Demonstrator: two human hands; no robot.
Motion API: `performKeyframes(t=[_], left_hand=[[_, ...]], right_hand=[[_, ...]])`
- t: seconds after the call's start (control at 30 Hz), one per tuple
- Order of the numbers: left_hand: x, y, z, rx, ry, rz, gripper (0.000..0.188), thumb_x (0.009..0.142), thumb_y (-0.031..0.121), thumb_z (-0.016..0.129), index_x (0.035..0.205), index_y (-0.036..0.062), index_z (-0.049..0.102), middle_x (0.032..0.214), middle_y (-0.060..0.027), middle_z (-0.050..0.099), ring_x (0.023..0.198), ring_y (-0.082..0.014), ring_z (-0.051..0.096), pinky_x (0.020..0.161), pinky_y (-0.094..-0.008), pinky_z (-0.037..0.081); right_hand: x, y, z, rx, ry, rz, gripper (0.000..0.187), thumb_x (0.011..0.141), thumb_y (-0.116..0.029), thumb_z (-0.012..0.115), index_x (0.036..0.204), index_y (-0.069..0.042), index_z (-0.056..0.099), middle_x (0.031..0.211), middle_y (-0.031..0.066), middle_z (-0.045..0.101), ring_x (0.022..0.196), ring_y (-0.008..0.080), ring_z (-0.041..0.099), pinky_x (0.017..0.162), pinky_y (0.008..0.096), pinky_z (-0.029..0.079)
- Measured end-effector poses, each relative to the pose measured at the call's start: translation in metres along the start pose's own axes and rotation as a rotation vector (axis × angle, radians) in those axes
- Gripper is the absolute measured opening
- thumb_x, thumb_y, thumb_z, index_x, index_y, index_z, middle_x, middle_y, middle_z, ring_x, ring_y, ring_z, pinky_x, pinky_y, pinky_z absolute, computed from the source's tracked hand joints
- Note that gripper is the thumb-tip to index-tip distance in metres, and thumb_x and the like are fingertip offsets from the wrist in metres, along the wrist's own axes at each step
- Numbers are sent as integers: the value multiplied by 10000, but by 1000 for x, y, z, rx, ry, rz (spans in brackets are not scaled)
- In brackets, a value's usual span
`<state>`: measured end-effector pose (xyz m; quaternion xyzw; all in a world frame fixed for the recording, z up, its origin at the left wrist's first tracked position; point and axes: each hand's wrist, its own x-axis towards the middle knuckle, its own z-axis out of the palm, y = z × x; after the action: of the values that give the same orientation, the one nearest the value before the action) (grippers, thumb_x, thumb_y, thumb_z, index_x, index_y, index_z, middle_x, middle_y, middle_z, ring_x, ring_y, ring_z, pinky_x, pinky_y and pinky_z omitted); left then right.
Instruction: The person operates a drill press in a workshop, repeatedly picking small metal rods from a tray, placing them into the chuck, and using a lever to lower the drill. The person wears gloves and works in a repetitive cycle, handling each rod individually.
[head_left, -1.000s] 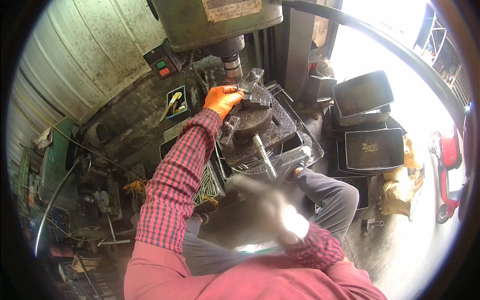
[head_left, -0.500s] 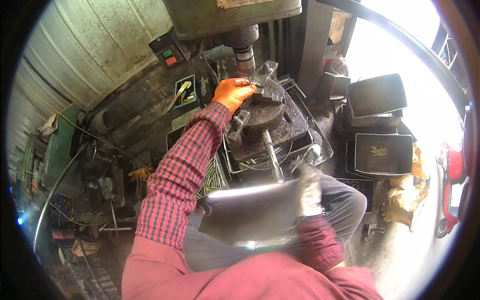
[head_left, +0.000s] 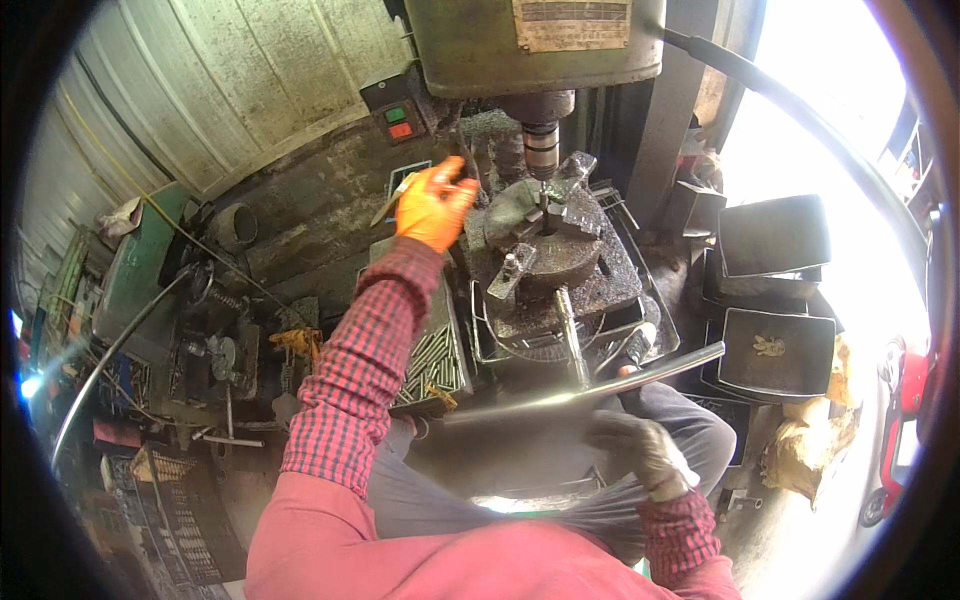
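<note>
My left hand [head_left: 432, 208], in an orange glove, is raised left of the drill press spindle [head_left: 541, 150], its fingers apart and holding nothing. Below the spindle sits a dark, chip-covered vise [head_left: 550, 262] on the machine table. From the vise a metal rod [head_left: 571, 335] comes toward me, and a long, shiny bar [head_left: 640, 378] lies across its near end, tilted up to the right. Under that bar, over my lap, is my right hand [head_left: 650, 458] in a dirty whitish glove. Its fingers are dark and smeared, so their grip is unclear; the palm appears apart from the bar.
Metal pins [head_left: 435, 362] fill a tray left of the vise. A switch box [head_left: 398, 115] with green and red buttons hangs by the wall. Stacked dark bins [head_left: 775, 238] stand at the right, one with a pale glove [head_left: 768, 345] inside. Another machine [head_left: 215, 350] is at the left.
My left hand has left the vise and drawn back to the left, its fingers spreading. The blurred bar now shows distinctly, tilted. My right hand has dropped below it. The view has shifted.
</note>
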<state>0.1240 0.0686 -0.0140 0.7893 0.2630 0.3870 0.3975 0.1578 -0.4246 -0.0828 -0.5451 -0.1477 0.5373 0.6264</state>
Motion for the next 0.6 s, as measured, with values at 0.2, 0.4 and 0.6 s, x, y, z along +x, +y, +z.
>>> performKeyframes(t=[0.2, 0.4, 0.6], left_hand=[[-1, -83, -107, 609, 323, -237, 783, 933, 452, 769, 1533, 15, 521, 1522, -246, 550, 1376, -367, 569, 1158, -438, 439], [-6, -127, -109, 457, 101, -378, 780, 920, 535, 765, 1475, 15, 594, 1364, -225, 696, 1265, -323, 670, 1085, -402, 488], [-2, -150, -108, 189, 236, -336, 361, 1026, 281, 697, 1230, -15, 732, 974, -118, 782, 886, -234, 735, 827, -360, 551]], right_hand=[[-68, -49, -34, 126, 261, -549, 687, 1059, -552, 521, 1299, 73, 677, 1227, 208, 734, 1055, 347, 745, 978, 462, 593], [-151, -158, -52, -205, 419, -1045, 965, 977, -792, 466, 1492, 22, 531, 1395, 202, 638, 1292, 373, 616, 1135, 553, 461], [-228, -225, -56, -473, 706, -1361, 938, 985, -778, 463, 1504, 2, 515, 1410, 190, 629, 1304, 366, 608, 1142, 552, 457]])
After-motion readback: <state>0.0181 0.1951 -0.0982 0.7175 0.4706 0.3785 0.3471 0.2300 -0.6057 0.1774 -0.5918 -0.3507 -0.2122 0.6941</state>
